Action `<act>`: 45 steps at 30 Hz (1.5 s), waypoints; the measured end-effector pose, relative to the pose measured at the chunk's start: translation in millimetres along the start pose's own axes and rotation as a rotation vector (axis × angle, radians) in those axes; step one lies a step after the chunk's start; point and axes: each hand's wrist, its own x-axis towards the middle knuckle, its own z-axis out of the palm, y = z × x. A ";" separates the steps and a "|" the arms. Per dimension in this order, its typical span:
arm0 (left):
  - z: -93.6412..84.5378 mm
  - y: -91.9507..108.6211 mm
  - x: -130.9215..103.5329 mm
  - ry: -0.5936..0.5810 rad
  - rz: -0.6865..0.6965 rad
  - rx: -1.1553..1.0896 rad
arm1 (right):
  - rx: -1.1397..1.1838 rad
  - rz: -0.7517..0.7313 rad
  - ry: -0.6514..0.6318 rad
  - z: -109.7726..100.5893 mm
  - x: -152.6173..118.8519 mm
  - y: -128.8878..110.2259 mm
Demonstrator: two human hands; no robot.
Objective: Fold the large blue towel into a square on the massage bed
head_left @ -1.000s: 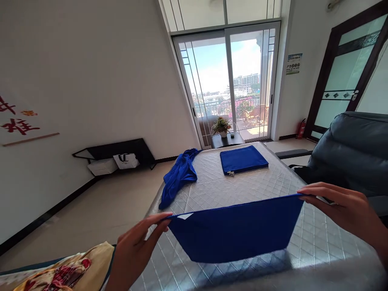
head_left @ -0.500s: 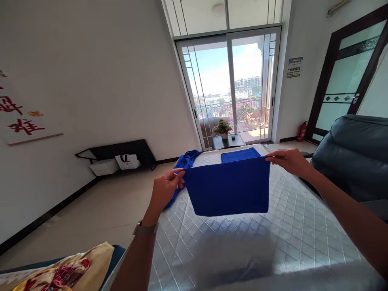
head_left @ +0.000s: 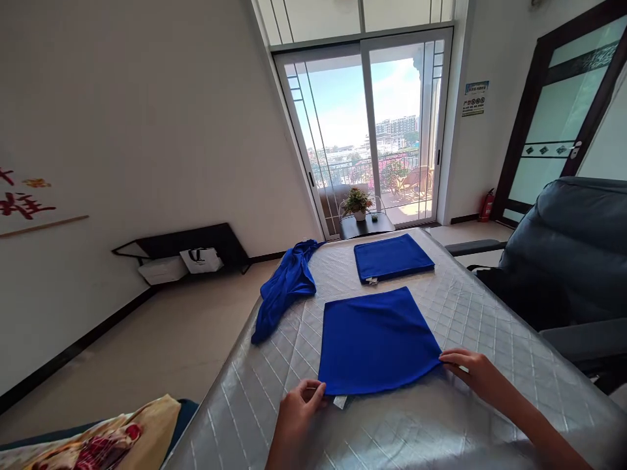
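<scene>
A blue rectangular cloth (head_left: 377, 343) lies spread on the silver quilted table cover (head_left: 274, 385), a small white tag showing at its near edge. My left hand (head_left: 301, 405) pinches its near left corner between thumb and fingers. At the near right corner, my right hand (head_left: 465, 369) grips the fabric with its fingertips. Just beyond lies a stack of folded blue cloths (head_left: 392, 258), also with a white tag. To the left, a crumpled blue cloth (head_left: 289, 284) droops at the table's edge.
A dark leather chair (head_left: 573, 254) stands close on the right. Beyond the far edge, a small table (head_left: 367, 227) holds a potted plant (head_left: 357, 202) before the sliding glass door. Patterned fabric (head_left: 108, 437) lies at lower left. A black rack (head_left: 196, 241) stands by the wall.
Both hands have come down and nearer, bringing the blue cloth from hanging upright in the air to lying on the table. The folded stack behind it is now uncovered.
</scene>
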 end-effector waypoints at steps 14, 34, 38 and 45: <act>9.7 -23.0 -49.9 0.214 0.020 0.333 | -0.202 -0.077 -0.062 13.5 -52.1 1.9; 11.3 -25.8 -55.6 0.086 0.045 0.869 | -0.479 0.086 0.080 49.6 -39.3 -31.1; 55.0 5.0 -45.3 0.163 0.319 0.873 | -0.544 0.110 0.111 81.7 -26.4 -32.6; 179.1 36.5 -33.2 -0.067 0.870 0.831 | -0.596 0.124 0.067 112.4 -28.7 -11.8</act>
